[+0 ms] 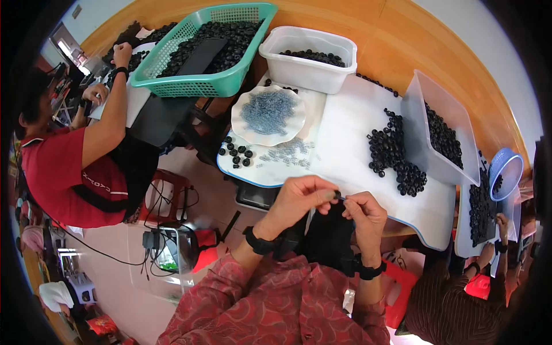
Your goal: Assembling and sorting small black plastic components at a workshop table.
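Note:
Just over the table's near edge, my left hand [300,201] pinches a small black round part [337,195] between thumb and fingertips. My right hand [366,215] meets it from the other side, its thumb and finger closed on something too small to make out. Beyond my hands, a white scalloped plate [238,121] bears a heap of small clear pieces [267,112]. More clear pieces [287,153] lie scattered on the table by the plate. Several black round parts [236,152] sit at the table's left corner, and a larger pile [388,146] spreads on the right.
A green basket [190,89] and a white tub [307,77], both with black parts, stand at the back. A translucent bin [425,138] leans at the right near a blue basket [506,164]. A person in red [75,178] works at left, another in dark stripes [454,305] at right.

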Demonstrator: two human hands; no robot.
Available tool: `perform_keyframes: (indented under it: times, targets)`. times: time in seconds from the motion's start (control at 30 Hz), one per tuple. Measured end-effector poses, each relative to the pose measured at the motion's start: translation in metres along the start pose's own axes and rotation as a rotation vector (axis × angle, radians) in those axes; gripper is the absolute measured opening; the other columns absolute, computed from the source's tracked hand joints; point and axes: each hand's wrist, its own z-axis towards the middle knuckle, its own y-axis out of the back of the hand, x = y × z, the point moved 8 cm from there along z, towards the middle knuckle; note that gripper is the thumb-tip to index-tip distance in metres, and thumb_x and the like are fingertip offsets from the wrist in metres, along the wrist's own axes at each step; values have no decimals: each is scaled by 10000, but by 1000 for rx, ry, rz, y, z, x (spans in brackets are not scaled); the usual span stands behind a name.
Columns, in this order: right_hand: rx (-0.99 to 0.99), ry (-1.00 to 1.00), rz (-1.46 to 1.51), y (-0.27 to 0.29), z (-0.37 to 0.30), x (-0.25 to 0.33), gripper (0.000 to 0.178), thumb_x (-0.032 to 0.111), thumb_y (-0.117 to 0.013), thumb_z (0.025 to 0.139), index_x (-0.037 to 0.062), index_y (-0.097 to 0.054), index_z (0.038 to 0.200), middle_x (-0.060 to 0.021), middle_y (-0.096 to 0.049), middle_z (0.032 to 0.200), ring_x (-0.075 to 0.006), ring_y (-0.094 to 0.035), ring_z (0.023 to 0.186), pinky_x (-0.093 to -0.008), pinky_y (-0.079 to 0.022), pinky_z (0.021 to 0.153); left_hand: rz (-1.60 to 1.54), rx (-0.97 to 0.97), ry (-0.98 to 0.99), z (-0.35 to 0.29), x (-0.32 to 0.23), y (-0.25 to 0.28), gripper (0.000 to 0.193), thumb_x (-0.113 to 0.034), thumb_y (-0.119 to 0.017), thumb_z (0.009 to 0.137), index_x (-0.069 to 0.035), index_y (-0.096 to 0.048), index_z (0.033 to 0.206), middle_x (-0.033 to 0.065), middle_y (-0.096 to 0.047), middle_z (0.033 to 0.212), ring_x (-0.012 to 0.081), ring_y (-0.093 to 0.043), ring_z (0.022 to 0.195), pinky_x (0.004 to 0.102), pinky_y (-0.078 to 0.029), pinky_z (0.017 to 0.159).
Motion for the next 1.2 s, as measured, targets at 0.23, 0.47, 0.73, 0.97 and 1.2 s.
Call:
perform_keyframes:
  times: [0.23,0.47,0.73,0.97,1.2]
  targets:
    - [-171,-88,-109,26,0,-33,69,59,-682,917,-4,-679,945,-11,-652,791,-64,-589,661,-199,-457,604,-109,-477,-276,33,-116,62,190,-110,-637,950,53,-663,1044,87,-682,874,128,-620,680,255,-530,657]
    - [-183,-86,-148,27,0,-44,68,65,-682,918,4,-674,947,-10,-653,785,-57,-592,658,-186,-442,577,-228,-429,-525,79,-208,84,171,-81,-665,935,54,-652,1039,91,-678,881,146,-655,758,287,-576,721]
    - [-181,-31,-300,30,12,-39,73,75,-687,914,6,-670,930,-7,-651,752,-44,-578,600,-172,-405,460,-159,-455,-396,154,-190,87,149,-22,-657,908,87,-625,1005,127,-667,884,192,-662,739,323,-599,668]
    - [-189,-153,-245,29,13,-46,86,83,-691,913,4,-675,942,-9,-648,738,-46,-588,596,-177,-413,433,-150,-495,-288,210,-171,118,202,9,-617,895,139,-585,1046,181,-650,906,249,-666,737,375,-622,695]
    - [-197,-114,-313,31,15,-42,78,76,-700,900,4,-671,905,-12,-620,670,-62,-583,552,-203,-443,468,155,-391,-251,161,-132,90,149,-72,-674,884,66,-679,940,83,-667,786,158,-647,678,273,-558,648]
